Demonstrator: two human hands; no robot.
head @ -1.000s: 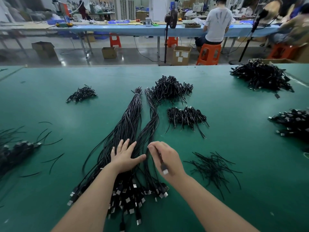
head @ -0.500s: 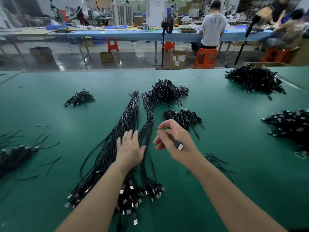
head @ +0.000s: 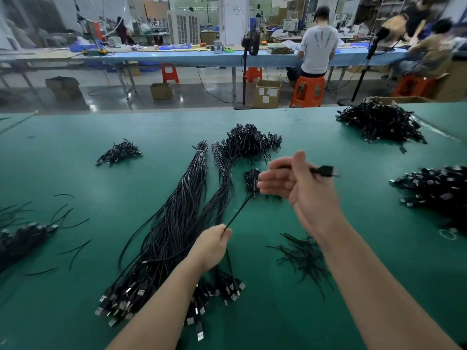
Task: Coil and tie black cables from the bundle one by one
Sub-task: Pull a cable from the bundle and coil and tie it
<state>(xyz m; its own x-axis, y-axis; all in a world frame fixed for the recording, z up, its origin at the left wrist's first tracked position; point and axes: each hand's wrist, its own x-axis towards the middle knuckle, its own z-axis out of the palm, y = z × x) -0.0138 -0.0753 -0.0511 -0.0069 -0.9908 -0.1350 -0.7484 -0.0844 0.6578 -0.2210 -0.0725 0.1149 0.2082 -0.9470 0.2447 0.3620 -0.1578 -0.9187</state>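
Note:
A long bundle of black cables (head: 174, 223) lies on the green table (head: 75, 152), plug ends fanned out near me. My right hand (head: 298, 188) is raised above the table and grips one black cable (head: 238, 212) near its USB plug (head: 328, 171), which sticks out to the right. That cable runs down and left to my left hand (head: 212, 245), which pinches it just above the bundle. The stretch between the two hands is taut.
Coiled cable piles sit at the centre back (head: 249, 142), back left (head: 118, 152), back right (head: 379, 122) and right edge (head: 434, 190). Loose black ties (head: 303, 258) lie under my right forearm. More cables and ties (head: 22, 236) are at the left edge.
My right hand rose and moved right, pulling one cable out of the bundle. My left hand left the bundle top and took hold of the same cable.

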